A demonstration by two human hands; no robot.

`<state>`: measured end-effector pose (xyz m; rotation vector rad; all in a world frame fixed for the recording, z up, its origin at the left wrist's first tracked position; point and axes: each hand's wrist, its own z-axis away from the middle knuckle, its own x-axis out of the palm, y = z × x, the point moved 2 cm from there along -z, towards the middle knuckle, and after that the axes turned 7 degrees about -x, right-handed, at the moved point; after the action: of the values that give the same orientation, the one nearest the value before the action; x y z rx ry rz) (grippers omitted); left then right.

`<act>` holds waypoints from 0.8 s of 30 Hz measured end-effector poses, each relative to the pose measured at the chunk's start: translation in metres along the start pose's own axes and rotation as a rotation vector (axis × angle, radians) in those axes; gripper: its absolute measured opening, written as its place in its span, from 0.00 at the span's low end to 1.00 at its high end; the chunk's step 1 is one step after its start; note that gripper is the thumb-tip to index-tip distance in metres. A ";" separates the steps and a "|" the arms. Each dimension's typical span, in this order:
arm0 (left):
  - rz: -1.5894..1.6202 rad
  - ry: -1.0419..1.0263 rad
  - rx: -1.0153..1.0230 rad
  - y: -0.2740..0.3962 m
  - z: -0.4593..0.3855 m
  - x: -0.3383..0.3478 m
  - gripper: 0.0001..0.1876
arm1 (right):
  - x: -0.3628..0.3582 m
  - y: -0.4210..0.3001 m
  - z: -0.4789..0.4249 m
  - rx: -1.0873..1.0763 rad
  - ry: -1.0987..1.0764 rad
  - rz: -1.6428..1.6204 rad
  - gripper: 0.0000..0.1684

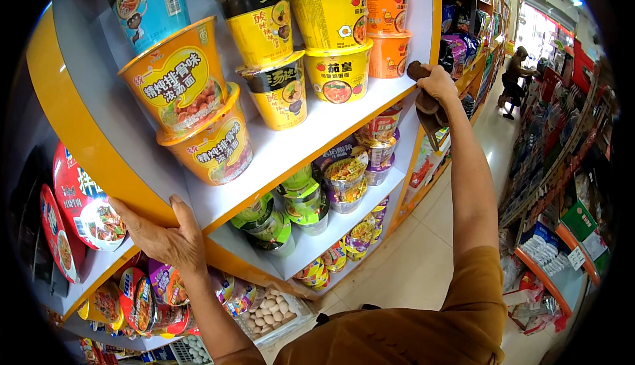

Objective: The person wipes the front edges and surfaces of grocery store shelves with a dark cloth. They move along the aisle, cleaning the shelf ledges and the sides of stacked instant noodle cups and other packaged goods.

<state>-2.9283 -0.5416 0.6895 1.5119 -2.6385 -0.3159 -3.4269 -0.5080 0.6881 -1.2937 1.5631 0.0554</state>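
Observation:
My left hand (168,238) grips the yellow front edge of a shelf upright (114,156), with the thumb on one side and the fingers on the other. My right hand (439,84) holds a brown cloth (430,109) against the right end of the shelf board (317,131). Part of the cloth hangs below the board. Stacked instant noodle cups stand behind the board's front edge: orange tubs (173,77) near my left hand, black-and-yellow cups (278,89) in the middle, then yellow tubs (337,72) and orange cups (389,55) nearest my right hand.
Lower shelves carry green noodle cups (302,196) and purple ones (345,176). Red noodle tubs (92,206) stand left of the upright. A crate of eggs (270,313) sits on the floor below. Across the tiled aisle (421,246) are packed racks (550,166); a person (516,79) is farther down.

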 end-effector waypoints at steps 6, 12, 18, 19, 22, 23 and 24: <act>0.107 -0.010 -0.009 0.001 0.000 0.003 0.38 | 0.005 0.009 0.000 -0.012 0.060 -0.041 0.33; 0.059 -0.021 0.001 0.002 0.000 0.003 0.39 | 0.001 -0.009 0.023 -0.124 -0.062 -0.082 0.33; 0.041 0.009 0.033 0.001 -0.002 0.001 0.40 | 0.000 -0.050 0.069 -0.225 -0.177 -0.105 0.32; 0.037 0.013 0.038 0.000 -0.002 0.001 0.40 | 0.000 -0.058 0.079 -0.251 -0.196 -0.122 0.32; 0.028 0.004 0.011 0.000 -0.001 0.002 0.40 | 0.000 -0.085 0.107 -0.346 -0.260 -0.223 0.31; 0.032 0.007 0.016 0.000 0.000 0.003 0.40 | -0.002 -0.096 0.117 -0.377 -0.283 -0.265 0.31; 0.038 0.009 0.019 -0.001 0.000 0.004 0.41 | -0.001 -0.104 0.126 -0.406 -0.294 -0.291 0.31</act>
<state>-2.9290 -0.5456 0.6893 1.4630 -2.6668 -0.2808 -3.2665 -0.4746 0.6892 -1.7321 1.1339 0.3779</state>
